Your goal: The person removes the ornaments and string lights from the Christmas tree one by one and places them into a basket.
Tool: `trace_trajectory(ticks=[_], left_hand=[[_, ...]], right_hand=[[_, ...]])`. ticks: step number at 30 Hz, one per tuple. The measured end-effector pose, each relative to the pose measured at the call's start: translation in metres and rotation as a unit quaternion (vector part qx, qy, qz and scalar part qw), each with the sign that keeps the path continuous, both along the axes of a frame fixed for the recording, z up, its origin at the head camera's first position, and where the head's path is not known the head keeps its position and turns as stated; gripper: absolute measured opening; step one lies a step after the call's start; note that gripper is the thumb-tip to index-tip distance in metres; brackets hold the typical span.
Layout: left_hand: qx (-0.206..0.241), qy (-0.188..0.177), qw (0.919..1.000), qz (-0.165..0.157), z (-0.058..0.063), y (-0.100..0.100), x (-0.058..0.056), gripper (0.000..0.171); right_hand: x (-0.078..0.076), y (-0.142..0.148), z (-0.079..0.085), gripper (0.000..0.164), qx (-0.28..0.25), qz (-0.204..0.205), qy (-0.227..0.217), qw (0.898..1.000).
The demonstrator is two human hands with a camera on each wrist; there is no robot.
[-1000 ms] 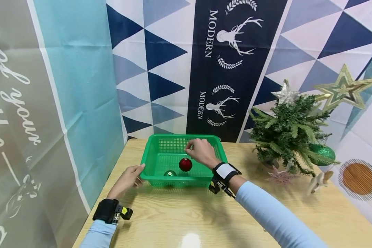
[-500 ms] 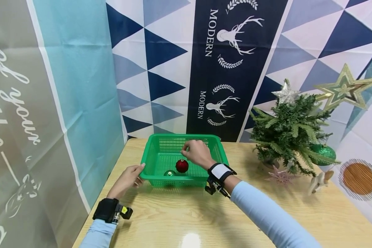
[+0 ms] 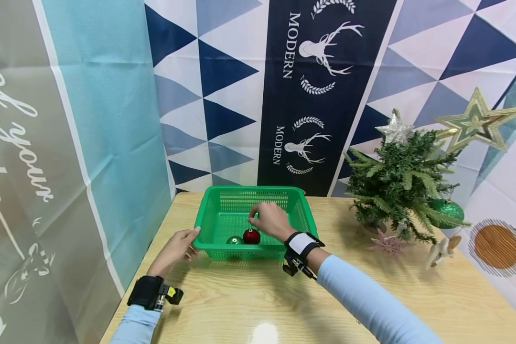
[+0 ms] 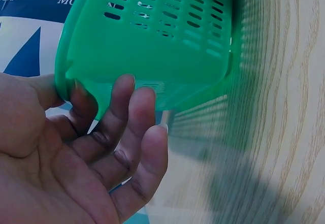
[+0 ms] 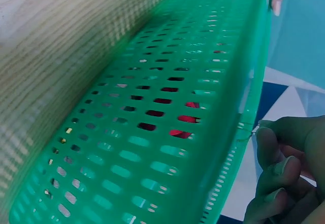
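Observation:
A green plastic basket (image 3: 215,246) with slotted walls stands on the wooden table. My left hand (image 3: 176,248) pinches its near left corner; in the left wrist view the thumb and index finger grip the rim (image 4: 62,66) while the other fingers curl loosely below. Over the basket, my right hand (image 3: 270,220) pinches a thin string (image 5: 246,133) between thumb and index finger. From that string a dark red Christmas bauble (image 3: 251,237) hangs low inside the basket, right beside a green bauble (image 3: 234,240). In the right wrist view, the red bauble shows only in pieces through the slots.
To the right stands a small artificial Christmas tree (image 3: 404,181) with a silver star (image 3: 395,130), a large gold star (image 3: 477,120) and a green glitter bauble (image 3: 447,213). A pink star (image 3: 389,243) sits by its base. Patterned cloth hangs behind the table.
My right hand has moved left and slightly down, lowering the red bauble deeper into the basket, close to the green one. My left hand keeps its place on the rim.

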State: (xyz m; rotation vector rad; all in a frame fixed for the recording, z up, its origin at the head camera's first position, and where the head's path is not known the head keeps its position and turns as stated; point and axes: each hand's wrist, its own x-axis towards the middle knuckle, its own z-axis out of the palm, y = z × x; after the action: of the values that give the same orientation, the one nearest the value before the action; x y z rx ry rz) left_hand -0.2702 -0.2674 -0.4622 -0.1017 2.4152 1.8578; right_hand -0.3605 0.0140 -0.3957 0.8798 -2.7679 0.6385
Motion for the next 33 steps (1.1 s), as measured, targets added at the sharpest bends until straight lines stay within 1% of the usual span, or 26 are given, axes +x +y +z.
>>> trace_trajectory(ticks=[8, 12, 15, 19, 23, 26, 28, 30, 33], left_hand=[[-0.006, 0.000, 1.0000, -0.004, 0.002, 0.003, 0.002, 0.049], [-0.011, -0.003, 0.9999, -0.001, 0.001, 0.004, 0.001, 0.051], [-0.018, -0.002, 0.9998, 0.001, 0.001, 0.003, 0.001, 0.052], [-0.024, -0.001, 0.9997, 0.007, 0.002, 0.002, 0.002, 0.055], [-0.028, 0.003, 0.9996, 0.005, 0.005, 0.000, 0.001, 0.055], [-0.029, 0.006, 0.9996, 0.003, 0.007, -0.001, 0.000, 0.055], [-0.027, 0.007, 0.9996, 0.003, 0.007, -0.001, 0.000, 0.056], [-0.026, 0.004, 0.9996, 0.003, 0.007, 0.000, 0.000, 0.057], [-0.028, -0.001, 0.9996, 0.002, 0.004, 0.001, 0.003, 0.056]], right_hand=[[0.005, 0.004, -0.009, 0.008, 0.004, 0.018, 0.004, 1.000], [0.006, 0.008, -0.010, 0.007, 0.007, 0.021, -0.003, 1.000], [0.009, 0.016, -0.003, 0.007, -0.004, 0.016, -0.016, 1.000], [0.014, 0.040, 0.017, 0.007, -0.035, 0.005, -0.030, 0.999], [0.022, 0.086, 0.043, 0.010, -0.074, -0.002, -0.031, 0.997], [0.032, 0.134, 0.060, 0.015, -0.093, -0.026, -0.003, 0.995], [0.044, 0.169, 0.070, 0.018, -0.103, -0.056, 0.014, 0.993], [0.060, 0.206, 0.075, 0.022, -0.100, -0.095, 0.034, 0.990], [0.084, 0.260, 0.076, 0.029, -0.110, -0.157, 0.018, 0.981]])
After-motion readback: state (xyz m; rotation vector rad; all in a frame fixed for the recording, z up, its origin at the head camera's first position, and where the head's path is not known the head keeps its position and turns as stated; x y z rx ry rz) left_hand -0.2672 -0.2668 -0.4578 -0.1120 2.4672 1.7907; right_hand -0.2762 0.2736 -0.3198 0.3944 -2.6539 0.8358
